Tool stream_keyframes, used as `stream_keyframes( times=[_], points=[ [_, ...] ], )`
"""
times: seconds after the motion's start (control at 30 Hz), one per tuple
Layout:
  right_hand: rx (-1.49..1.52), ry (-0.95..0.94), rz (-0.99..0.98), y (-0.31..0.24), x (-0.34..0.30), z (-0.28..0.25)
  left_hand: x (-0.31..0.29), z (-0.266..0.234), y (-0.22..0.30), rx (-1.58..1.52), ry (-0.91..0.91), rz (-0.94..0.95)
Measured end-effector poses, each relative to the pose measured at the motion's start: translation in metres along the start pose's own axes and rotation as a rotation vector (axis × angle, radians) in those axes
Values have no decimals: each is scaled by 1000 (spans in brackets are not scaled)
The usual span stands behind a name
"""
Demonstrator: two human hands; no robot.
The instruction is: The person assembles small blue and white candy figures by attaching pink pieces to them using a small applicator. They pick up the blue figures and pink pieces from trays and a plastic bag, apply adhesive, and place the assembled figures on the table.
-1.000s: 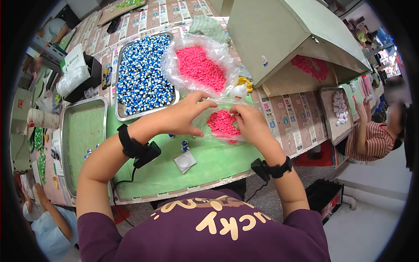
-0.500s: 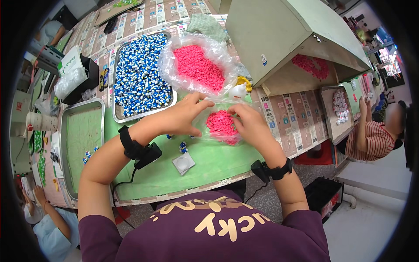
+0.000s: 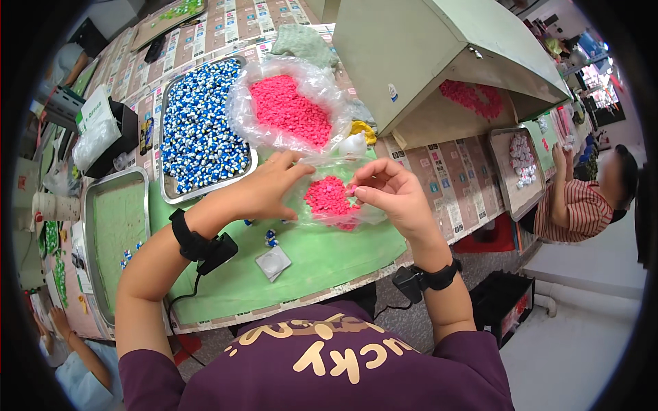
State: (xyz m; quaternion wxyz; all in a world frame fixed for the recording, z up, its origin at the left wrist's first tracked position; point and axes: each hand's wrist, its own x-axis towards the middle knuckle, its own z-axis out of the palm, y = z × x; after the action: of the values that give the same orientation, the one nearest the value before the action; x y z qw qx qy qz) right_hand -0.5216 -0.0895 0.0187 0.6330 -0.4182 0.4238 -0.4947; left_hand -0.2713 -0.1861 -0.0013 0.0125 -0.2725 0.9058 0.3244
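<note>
A clear plastic bag (image 3: 373,217) lies spread on the green mat, with a heap of small pink pieces (image 3: 327,196) on it. My right hand (image 3: 401,198) is raised at the heap's right side, thumb and forefinger pinched on one small pink piece (image 3: 351,191). At the bag's left edge, my left hand (image 3: 269,185) has thumb and fingers apart, touching the plastic. Near me lies a small whitish square (image 3: 273,263) with a round hollow. Just beyond it sit a few blue-and-white pieces (image 3: 272,238).
Behind my hands, a larger clear bag (image 3: 240,120) holds more pink pieces. Left of it stands a metal tray (image 3: 173,198) heaped with blue-and-white pieces. A second tray (image 3: 149,198) holds a few. A grey hood-like box (image 3: 404,61) stands right; a person in stripes (image 3: 582,205) sits beyond.
My right hand has lifted from the pink heap and turned, a pink piece now showing at its fingertips. The heap looks more spread. The whole view has shifted slightly.
</note>
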Motion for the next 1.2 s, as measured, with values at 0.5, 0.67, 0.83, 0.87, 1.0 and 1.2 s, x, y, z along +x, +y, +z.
stream_keyframes(
  times=[0.5,0.67,0.83,0.87,1.0,1.2],
  points=[
    [273,-145,6,-7,-6,1,0,-4,3,11,-18,1],
    [310,-208,-63,-10,-10,2,-1,-4,3,15,-14,12],
    [354,-246,-77,-13,-10,6,0,-3,1,15,-18,4],
    [367,-243,-89,-13,-10,7,0,-3,1,10,-20,6],
    [413,-267,-73,-11,-8,5,0,-2,0,7,1,16],
    [424,-141,124,3,3,-5,1,-1,-2,12,11,49]
  ],
)
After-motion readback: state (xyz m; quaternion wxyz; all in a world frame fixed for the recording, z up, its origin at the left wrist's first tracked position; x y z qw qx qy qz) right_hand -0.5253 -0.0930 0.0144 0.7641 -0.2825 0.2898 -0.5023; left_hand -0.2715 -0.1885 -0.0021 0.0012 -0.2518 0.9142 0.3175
